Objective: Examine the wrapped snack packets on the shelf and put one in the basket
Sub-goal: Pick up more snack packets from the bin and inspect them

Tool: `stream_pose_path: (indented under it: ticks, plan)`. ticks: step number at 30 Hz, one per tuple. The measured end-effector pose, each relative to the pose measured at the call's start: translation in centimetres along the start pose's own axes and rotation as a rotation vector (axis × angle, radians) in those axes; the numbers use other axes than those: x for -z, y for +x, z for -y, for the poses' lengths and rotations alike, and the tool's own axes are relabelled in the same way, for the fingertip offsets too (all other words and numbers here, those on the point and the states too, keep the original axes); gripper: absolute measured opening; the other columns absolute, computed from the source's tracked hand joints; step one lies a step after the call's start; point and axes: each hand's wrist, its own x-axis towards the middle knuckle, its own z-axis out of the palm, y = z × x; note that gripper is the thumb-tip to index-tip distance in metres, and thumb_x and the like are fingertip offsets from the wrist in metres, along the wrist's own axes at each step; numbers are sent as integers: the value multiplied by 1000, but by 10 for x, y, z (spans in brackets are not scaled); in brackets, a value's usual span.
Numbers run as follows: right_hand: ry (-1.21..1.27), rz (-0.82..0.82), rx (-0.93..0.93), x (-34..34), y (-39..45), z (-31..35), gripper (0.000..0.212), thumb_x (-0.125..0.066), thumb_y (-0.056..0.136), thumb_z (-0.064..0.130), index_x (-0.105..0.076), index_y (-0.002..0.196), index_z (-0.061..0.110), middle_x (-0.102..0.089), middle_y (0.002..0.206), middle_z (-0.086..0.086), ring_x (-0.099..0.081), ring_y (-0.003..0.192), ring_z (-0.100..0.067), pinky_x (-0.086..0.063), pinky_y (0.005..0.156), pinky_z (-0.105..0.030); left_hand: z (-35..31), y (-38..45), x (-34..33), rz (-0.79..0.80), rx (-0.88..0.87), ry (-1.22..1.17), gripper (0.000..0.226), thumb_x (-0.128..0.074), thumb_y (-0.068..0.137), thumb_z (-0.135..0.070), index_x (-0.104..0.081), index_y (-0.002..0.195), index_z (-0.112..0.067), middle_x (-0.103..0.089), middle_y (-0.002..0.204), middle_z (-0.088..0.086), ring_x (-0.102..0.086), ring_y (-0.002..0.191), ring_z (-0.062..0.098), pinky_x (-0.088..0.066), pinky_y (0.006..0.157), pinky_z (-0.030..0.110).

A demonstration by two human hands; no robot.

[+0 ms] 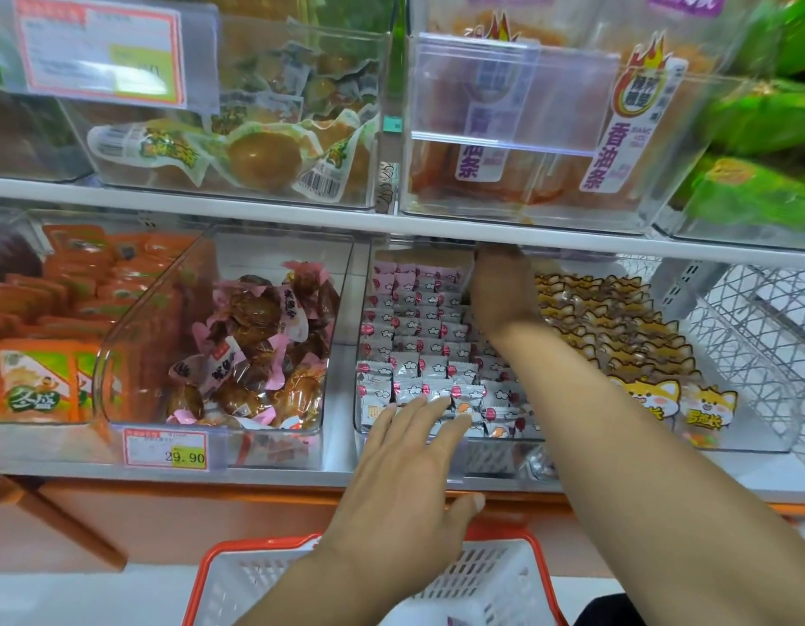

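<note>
The snack packets (430, 354) are small silver-and-pink foil pillows, judged light, slick and crushable; one is best pinched at a crimped end seam. They fill a clear bin (491, 449) on the lower shelf, above the basket (219, 576). The left hand (405, 472) rests open on the front packets. The right hand (500, 286) reaches deep into the bin; its grip cannot be determined.

Price tag (165, 449) reading 29.90; orange packets (34, 350) left.
</note>
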Motion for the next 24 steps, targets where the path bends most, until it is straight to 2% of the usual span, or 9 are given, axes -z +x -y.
stream_pose_path:
  ticks: [4,5,7,8,11,14,18,22,24]
  plan:
    - [153,-192,-78,16,-3,-6,23,-47,98,-5,-67,109,-10,-67,112,-27,-61,110,-42,-47,98,-46,-3,3,5,-78,53,-123,67,-54,96,-56,-24,154,-43,-6,165,-24,14,147,-8,11,115,19]
    - [226,-247,-158,20,-6,-11,23,-50,100,0,-67,112,-8,-68,113,-24,-61,111,-41,-46,96,-39,-3,3,8,-99,64,-142,65,-55,96,-56,-26,153,-44,-8,164,-25,12,147,-9,9,114,17]
    - [412,-304,-274,27,-18,-16,19,-56,99,7,-69,109,-2,-69,102,-17,-65,103,-36,-43,77,-22,-5,3,13,-152,83,-205,60,-58,97,-52,-31,150,-46,-17,159,-30,1,148,-10,1,116,17]
    - [536,-331,-280,31,-29,-15,16,-57,98,7,-68,106,0,-69,98,-15,-65,98,-35,-42,74,-21,-8,3,17,-189,103,-274,57,-60,96,-49,-35,147,-47,-26,153,-32,-10,146,-10,-8,117,17]
    - [901,-378,-385,42,-69,-3,8,-54,103,11,-61,103,14,-69,99,-9,-66,95,-27,-51,83,-40,-12,0,29,-320,285,-682,41,-64,93,-48,-48,131,-49,-48,130,-36,-43,118,-21,-36,99,13]
    - [1087,-222,-387,52,-121,11,14,-56,103,14,-62,96,24,-74,99,-3,-71,92,-19,-58,76,-32,-8,-6,40,-377,441,-980,36,-66,88,-50,-57,122,-42,-68,115,-23,-66,100,-5,-50,83,19]
    - [1334,-4,-495,68,-165,22,8,-60,101,18,-68,101,19,-78,94,2,-74,83,-10,-57,72,-20,-1,-17,45,-410,524,-1214,20,-67,91,-32,-71,109,-22,-78,100,-6,-77,88,15,-60,70,20]
    - [1482,202,-606,69,-185,26,26,-69,87,28,-69,105,9,-79,91,-5,-75,81,-16,-60,73,-21,10,-28,48,-447,618,-1280,34,-72,73,-46,-79,93,-20,-79,101,0,-78,89,19,-60,68,19]
    - [1500,263,-646,66,-190,23,26,-69,87,28,-70,102,7,-79,92,-4,-76,85,-19,-61,74,-22,17,-32,50,-426,634,-1282,28,-70,78,-47,-80,85,-22,-80,97,1,-77,87,16,-60,68,19]
